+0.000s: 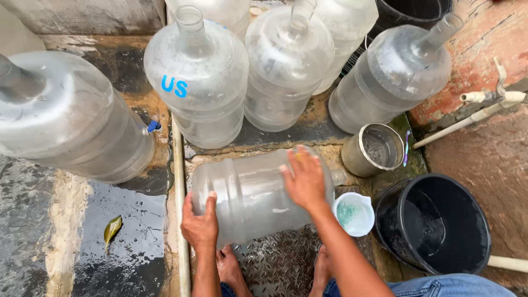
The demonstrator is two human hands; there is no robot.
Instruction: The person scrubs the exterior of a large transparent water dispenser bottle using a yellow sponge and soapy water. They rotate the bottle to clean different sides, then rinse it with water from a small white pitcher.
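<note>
Big clear water jug [253,195] lying on its side dead centre, neck pointing to three o'clock. Left hand [201,223] presses against its base end at seven o'clock; right hand [303,180] is spread flat on top near the shoulder. Bare feet [231,269] tucked just below at six. At three o'clock of the jug, a small white bowl [355,213], a steel pot [375,149] above it, and a black bucket [434,223] out at four. Upright jugs [201,82] crowd twelve o'clock; another jug [66,121] sits at nine. A fallen leaf [112,229] on wet floor at eight.
</note>
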